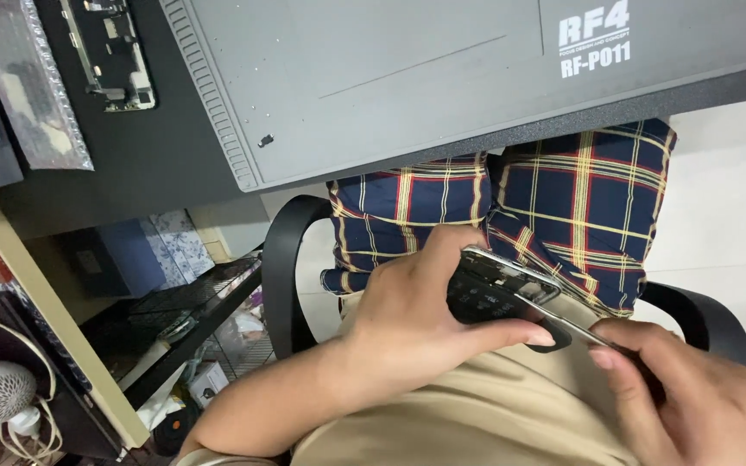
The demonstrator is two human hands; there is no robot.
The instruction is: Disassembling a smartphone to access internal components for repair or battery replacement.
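Both your hands grip an opened phone frame (502,293) over your lap: left hand (416,328) cradles it, right hand (692,397) pinches what looks like a thin tool. Its logic board (114,56) already lies on the worktop (148,155).

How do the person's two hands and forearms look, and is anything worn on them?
Both hands are bare: the left hand and the right hand have no gloves and no rings that show. The left forearm is bare too, with no sleeve or watch visible. The fingernails are short and unpainted.
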